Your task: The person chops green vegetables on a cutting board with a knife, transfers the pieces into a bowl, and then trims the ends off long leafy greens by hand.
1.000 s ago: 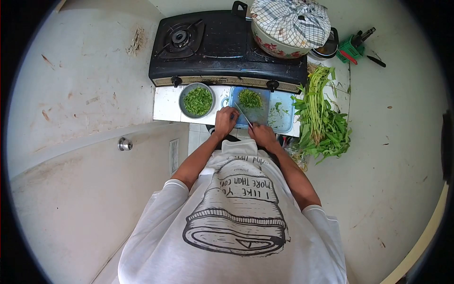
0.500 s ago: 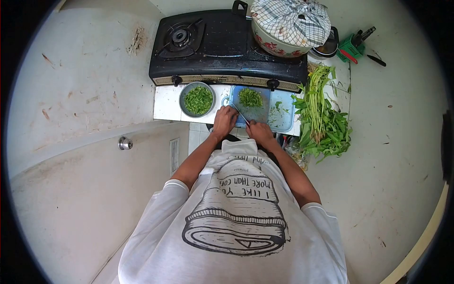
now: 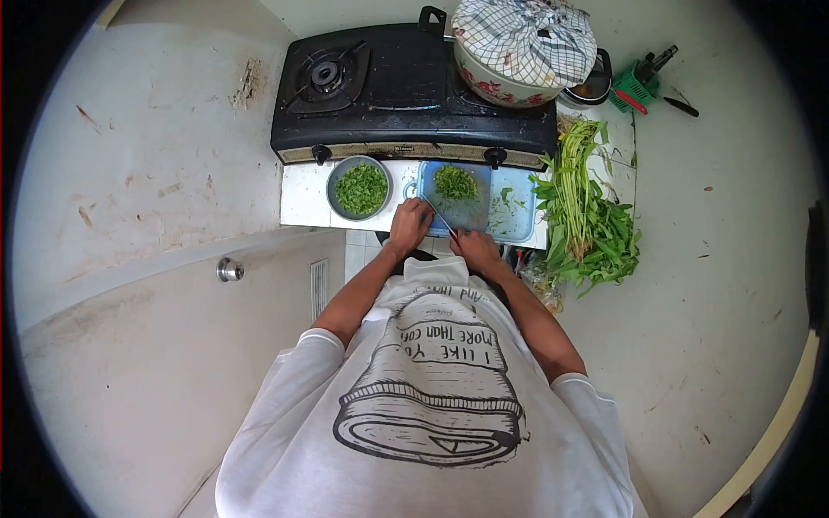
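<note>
My right hand (image 3: 477,250) is wrapped round the handle of a knife (image 3: 440,217), its blade slanting up and left over the near edge of the blue cutting board (image 3: 473,216). Close to the blade's tip, my left hand (image 3: 410,226) has its fingers curled together; whether they touch the blade or pinch something small, I cannot make out. A small heap of chopped greens (image 3: 456,183) lies on the board beyond the knife. Left of the board, a grey bowl (image 3: 331,200) contains more finely chopped greens (image 3: 360,189). Loose leaf bits (image 3: 508,203) lie on the board's right side.
A black two-burner stove (image 3: 406,86) stands behind the board. On its right is a flowered pot (image 3: 505,89) covered with a checked cloth (image 3: 527,43). Long-stemmed leafy greens (image 3: 587,207) lie on the right. A green basket (image 3: 635,91) with knives stands at the back right.
My hands stay near the board with the knife between them, its angle almost the same. The view has shifted slightly; the bowl, board and heap look unchanged.
</note>
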Available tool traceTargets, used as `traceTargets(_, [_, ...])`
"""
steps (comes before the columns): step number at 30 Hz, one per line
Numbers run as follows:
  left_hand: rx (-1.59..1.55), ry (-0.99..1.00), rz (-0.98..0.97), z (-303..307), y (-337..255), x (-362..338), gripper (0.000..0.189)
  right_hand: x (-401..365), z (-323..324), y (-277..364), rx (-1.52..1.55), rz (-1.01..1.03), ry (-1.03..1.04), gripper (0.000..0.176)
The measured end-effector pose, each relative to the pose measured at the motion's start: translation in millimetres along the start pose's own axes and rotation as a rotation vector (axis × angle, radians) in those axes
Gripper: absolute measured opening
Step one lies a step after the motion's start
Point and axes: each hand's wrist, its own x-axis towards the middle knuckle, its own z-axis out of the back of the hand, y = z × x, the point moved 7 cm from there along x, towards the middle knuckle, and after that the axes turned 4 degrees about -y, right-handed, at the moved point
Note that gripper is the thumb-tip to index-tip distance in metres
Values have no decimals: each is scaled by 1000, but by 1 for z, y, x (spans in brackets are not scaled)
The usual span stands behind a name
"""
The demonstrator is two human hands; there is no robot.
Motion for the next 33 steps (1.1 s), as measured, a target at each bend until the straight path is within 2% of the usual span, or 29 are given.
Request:
traceTargets(7, [-18,-43,16,4,0,-1,11,15,-8,4,-11,-45,-59,37])
traceTargets(10, [-37,-32,89,3,2,-3,9,13,-13,-2,14,-69,-16,39])
traceTargets(19, [-73,-83,45,1,4,-4,7,-1,3,-4,51,-127,36,43])
traceTargets(22, [-20,-52,64,3,3,-5,7,-2,1,3,43,-73,73,43])
traceTargets(33, [-49,-54,66,9,2,-8,10,15,-8,7,13,-53,11,42])
